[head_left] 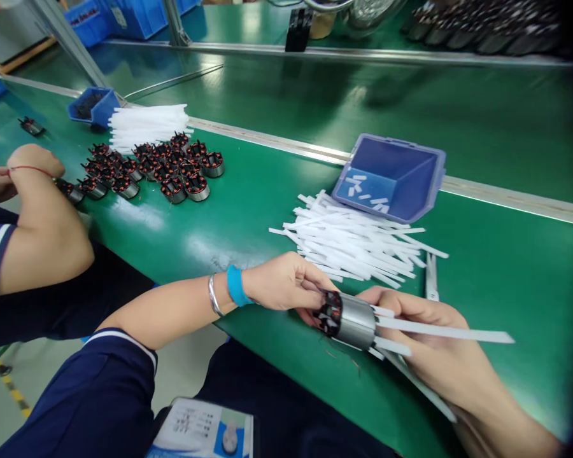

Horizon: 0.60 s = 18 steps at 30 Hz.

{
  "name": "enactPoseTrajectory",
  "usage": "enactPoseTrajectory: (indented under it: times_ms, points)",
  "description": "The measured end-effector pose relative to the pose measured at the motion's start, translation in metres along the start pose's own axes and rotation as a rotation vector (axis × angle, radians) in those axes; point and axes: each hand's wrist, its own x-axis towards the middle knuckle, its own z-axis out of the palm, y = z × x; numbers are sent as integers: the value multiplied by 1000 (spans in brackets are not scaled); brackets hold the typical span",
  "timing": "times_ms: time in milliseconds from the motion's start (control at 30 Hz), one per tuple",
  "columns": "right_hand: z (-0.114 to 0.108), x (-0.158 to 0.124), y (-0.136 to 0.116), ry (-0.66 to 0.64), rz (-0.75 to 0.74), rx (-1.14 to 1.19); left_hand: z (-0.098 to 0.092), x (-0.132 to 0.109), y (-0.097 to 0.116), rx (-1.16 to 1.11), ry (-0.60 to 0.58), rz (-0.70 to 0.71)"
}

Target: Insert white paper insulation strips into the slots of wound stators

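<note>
A motor stator (356, 320) with a steel body and dark, copper-wound end is held between my hands above the green bench's front edge. My left hand (286, 280), wearing a blue band and a silver bangle, closes its fingertips on the wound end. My right hand (434, 337) wraps round the stator's other end from behind; some of its fingers are hidden. Several white strips stick out of that end, a long strip (449, 330) pointing right and another hanging down. Beyond my hands lies a loose pile of white strips (358, 238).
A blue bin (413, 184) with short white pieces stands behind the pile, and scissors (431, 277) lie beside it. To the left are several wound stators (172, 168), stacked white tubes (148, 124) and a small blue bin (95, 105). A co-worker's arm (52, 210) rests at far left.
</note>
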Motion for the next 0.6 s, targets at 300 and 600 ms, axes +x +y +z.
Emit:
enactPoseTrajectory:
  times_ms: [300, 600]
  points:
    - [11, -1, -3, 96, -620, -373, 5, 3, 0, -159, 7, 39]
    - [-19, -8, -6, 484, -542, -526, 10, 4, -4, 263, 304, 305]
